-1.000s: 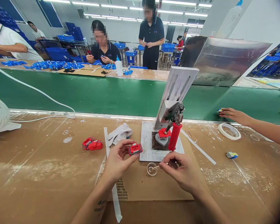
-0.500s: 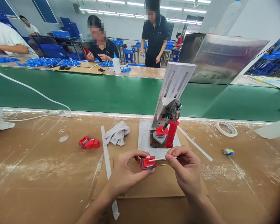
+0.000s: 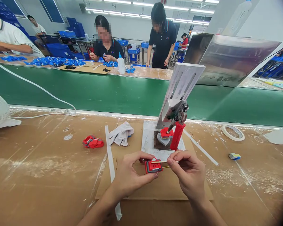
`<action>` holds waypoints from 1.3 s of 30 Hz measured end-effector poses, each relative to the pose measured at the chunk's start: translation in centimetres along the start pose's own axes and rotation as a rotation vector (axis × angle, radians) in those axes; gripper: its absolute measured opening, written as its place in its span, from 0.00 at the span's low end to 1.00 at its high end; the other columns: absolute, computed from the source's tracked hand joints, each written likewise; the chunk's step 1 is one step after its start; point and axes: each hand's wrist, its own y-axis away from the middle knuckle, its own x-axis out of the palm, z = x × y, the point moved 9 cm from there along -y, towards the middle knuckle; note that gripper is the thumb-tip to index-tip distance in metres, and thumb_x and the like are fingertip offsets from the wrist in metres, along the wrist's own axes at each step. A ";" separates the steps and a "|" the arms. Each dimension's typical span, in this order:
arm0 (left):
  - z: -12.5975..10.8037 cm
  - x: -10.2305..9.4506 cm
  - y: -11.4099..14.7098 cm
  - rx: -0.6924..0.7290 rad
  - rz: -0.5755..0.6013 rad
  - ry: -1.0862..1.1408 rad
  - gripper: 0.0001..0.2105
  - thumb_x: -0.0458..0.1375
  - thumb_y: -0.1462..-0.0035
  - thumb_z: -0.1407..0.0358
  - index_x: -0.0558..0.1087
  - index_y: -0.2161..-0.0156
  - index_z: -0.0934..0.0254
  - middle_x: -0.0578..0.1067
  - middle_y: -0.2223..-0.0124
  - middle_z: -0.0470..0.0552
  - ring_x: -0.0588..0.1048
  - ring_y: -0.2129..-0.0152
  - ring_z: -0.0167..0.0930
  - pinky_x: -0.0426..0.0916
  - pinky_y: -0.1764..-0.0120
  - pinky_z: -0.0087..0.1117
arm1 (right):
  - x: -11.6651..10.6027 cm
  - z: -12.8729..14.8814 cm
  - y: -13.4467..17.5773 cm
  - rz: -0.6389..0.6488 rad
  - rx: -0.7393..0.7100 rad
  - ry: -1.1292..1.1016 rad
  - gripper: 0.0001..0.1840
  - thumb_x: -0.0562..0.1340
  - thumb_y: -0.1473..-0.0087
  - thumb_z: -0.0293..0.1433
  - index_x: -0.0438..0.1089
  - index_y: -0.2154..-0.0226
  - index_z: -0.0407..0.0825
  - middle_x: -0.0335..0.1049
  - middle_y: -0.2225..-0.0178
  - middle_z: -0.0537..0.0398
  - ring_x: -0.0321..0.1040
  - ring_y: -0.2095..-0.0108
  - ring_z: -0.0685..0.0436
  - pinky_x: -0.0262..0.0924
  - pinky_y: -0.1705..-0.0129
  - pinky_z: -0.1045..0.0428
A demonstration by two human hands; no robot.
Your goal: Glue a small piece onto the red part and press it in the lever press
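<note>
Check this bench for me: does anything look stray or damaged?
The small blue-and-yellow piece looks stray, lying alone on the right, unlike the red parts on the left. The brown benchtop has whitish patches; whether wear or residue, I can't tell.

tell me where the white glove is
In the head view, the white glove lies left of centre, beyond the left hand, between a white strip and the metal base plate.

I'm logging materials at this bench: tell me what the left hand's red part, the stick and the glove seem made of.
Red part: probably moulded plastic, fairly smooth, going by its even colour and crisp edges.
Stick: likely bare wood, judging by its pale, matt look; plastic can't be ruled out.
Glove: apparently cloth, white and matt, lying in soft folds.
</note>
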 end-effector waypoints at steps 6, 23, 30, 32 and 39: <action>0.2 0.0 0.0 -0.018 0.001 0.003 0.14 0.71 0.55 0.68 0.81 0.60 0.60 0.84 0.62 0.48 0.80 0.64 0.36 0.72 0.58 0.36 | 0.2 0.2 0.0 0.008 -0.017 0.054 0.09 0.68 0.44 0.23 0.71 0.70 0.52 0.76 0.72 0.61 0.72 0.72 0.52 0.66 0.70 0.61; -1.6 -1.0 -0.3 0.109 -0.024 -0.016 0.10 0.68 0.51 0.72 0.80 0.61 0.61 0.81 0.64 0.47 0.78 0.67 0.31 0.71 0.62 0.31 | -0.4 1.6 0.2 0.016 -0.189 0.287 0.11 0.67 0.43 0.20 0.69 0.68 0.52 0.74 0.73 0.60 0.70 0.72 0.49 0.61 0.72 0.55; -0.4 -2.3 -0.4 0.117 -0.094 -0.048 0.11 0.67 0.50 0.72 0.79 0.60 0.60 0.82 0.59 0.49 0.79 0.62 0.33 0.72 0.60 0.31 | -0.7 1.6 -0.2 0.189 -0.165 0.329 0.10 0.67 0.42 0.22 0.68 0.69 0.52 0.74 0.73 0.59 0.69 0.75 0.49 0.59 0.75 0.55; 0.3 -2.9 -0.5 0.100 -0.128 -0.045 0.11 0.66 0.49 0.72 0.78 0.59 0.60 0.81 0.58 0.50 0.79 0.60 0.34 0.72 0.58 0.32 | 0.6 0.6 0.1 0.360 -0.146 0.471 0.09 0.67 0.41 0.25 0.70 0.70 0.51 0.74 0.74 0.58 0.69 0.76 0.49 0.59 0.75 0.54; 1.1 -3.5 -0.6 0.086 -0.164 -0.052 0.11 0.63 0.49 0.73 0.77 0.59 0.61 0.80 0.57 0.49 0.78 0.60 0.33 0.73 0.58 0.31 | 2.9 -1.9 1.1 0.504 -0.181 0.642 0.10 0.63 0.36 0.28 0.69 0.71 0.49 0.72 0.76 0.57 0.67 0.77 0.48 0.58 0.74 0.53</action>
